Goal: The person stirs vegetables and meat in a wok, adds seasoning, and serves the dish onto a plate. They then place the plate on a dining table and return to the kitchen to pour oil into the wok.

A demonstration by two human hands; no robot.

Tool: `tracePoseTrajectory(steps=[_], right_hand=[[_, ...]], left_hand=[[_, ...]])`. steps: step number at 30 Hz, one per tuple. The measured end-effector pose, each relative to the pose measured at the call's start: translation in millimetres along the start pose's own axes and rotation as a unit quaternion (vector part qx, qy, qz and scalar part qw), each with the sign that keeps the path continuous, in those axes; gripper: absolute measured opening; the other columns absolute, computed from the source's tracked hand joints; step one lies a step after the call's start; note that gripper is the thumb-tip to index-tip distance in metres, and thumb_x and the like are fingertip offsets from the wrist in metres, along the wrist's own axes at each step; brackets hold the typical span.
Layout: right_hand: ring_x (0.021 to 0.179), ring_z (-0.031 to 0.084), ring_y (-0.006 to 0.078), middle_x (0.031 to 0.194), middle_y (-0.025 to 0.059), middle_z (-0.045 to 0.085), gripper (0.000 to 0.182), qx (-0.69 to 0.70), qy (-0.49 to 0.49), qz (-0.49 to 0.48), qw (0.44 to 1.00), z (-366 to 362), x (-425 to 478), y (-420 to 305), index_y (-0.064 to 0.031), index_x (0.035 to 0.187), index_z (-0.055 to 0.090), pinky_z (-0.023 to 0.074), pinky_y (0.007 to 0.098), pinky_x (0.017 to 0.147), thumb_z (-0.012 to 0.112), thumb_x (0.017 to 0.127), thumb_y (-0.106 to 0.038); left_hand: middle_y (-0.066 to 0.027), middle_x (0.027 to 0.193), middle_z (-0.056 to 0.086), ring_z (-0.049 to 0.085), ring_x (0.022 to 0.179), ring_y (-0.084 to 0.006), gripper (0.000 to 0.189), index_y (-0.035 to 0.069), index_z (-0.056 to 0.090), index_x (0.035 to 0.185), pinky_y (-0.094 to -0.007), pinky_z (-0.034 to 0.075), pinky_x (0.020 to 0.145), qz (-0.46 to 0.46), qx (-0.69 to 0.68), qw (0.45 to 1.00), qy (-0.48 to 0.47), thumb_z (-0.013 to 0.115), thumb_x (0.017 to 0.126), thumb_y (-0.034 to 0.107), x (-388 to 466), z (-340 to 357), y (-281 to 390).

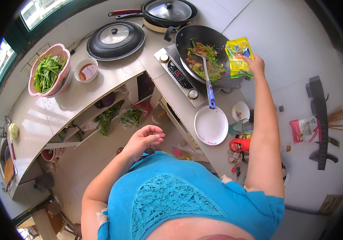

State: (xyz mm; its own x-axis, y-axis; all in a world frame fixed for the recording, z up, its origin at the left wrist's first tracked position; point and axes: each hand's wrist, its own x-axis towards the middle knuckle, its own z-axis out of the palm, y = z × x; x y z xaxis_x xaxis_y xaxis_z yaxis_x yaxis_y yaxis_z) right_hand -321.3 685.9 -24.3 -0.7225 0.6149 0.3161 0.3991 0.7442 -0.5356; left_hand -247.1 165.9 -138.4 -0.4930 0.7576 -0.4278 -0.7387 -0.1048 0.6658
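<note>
My right hand [257, 66] grips a yellow printed seasoning packet [238, 58] by its right edge, over the right rim of a black wok [185, 37]. Green strips and pieces of meat form a stir-fry [212, 49] in the wok. A spatula [209, 90] rests in it, its blue handle reaching over the near rim. Beneath the wok is an induction cooker [179, 75] with a lit red display. My left hand [144, 139] hovers before my body, fingers loosely curled, with nothing visible in it. A white plate [211, 125] sits on the counter near the cooker.
Leafy greens fill a pink basket [31, 85] at left, beside a bowl of brown liquid [86, 70]. Behind lie a wok lid [114, 42] and a lidded pan [170, 10]. A small bowl [239, 109], glass [243, 127] and red bottle [239, 145] stand near my right forearm.
</note>
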Motion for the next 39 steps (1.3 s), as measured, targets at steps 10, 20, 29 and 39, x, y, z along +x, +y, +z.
tracePoseTrajectory(steps=[10,20,29,39], right_hand=[[0.063,0.061,0.0195,0.072,0.0092,0.066,0.03,-0.027,-0.015,0.013,0.999,-13,-32,-2,-0.0038,0.079,0.065,0.0461,0.0335,0.062,0.074,0.07,-0.03],[0.07,0.058,0.0112,0.085,0.0047,0.065,0.018,0.483,0.187,0.067,0.853,7,-78,3,-0.0013,0.091,0.062,0.0464,0.0259,0.065,0.07,0.08,-0.013],[0.083,0.055,0.0068,0.092,0.0003,0.062,0.018,0.662,0.237,-0.005,0.711,18,-151,-38,-0.0025,0.101,0.059,0.0429,0.0221,0.075,0.063,0.083,-0.005],[0.086,0.056,0.0078,0.096,0.0021,0.061,0.014,0.399,0.447,0.135,0.789,-72,-367,105,-0.0011,0.1,0.057,0.0442,0.0225,0.08,0.057,0.086,-0.001]], left_hand=[[-0.0053,0.104,0.059,0.056,0.092,-0.0102,0.02,0.008,0.054,0.105,-0.0237,0.046,0.081,-0.02,0.007,0.999,-0.024,0.059,0.086,0.008,9,8,1],[-0.0073,0.101,0.061,0.059,0.089,-0.0121,0.016,0.005,0.055,0.104,-0.0245,0.049,0.081,-0.046,0.02,0.998,-0.04,0.053,0.088,0.004,21,29,9],[-0.0083,0.101,0.061,0.059,0.089,-0.0133,0.015,0.003,0.054,0.103,-0.025,0.048,0.081,-0.089,0.113,0.988,-0.063,0.053,0.089,0.005,52,72,14],[-0.0076,0.101,0.061,0.059,0.089,-0.0132,0.016,0.004,0.053,0.104,-0.026,0.048,0.083,-0.179,0.168,0.965,-0.092,0.054,0.088,0.006,84,66,16]])
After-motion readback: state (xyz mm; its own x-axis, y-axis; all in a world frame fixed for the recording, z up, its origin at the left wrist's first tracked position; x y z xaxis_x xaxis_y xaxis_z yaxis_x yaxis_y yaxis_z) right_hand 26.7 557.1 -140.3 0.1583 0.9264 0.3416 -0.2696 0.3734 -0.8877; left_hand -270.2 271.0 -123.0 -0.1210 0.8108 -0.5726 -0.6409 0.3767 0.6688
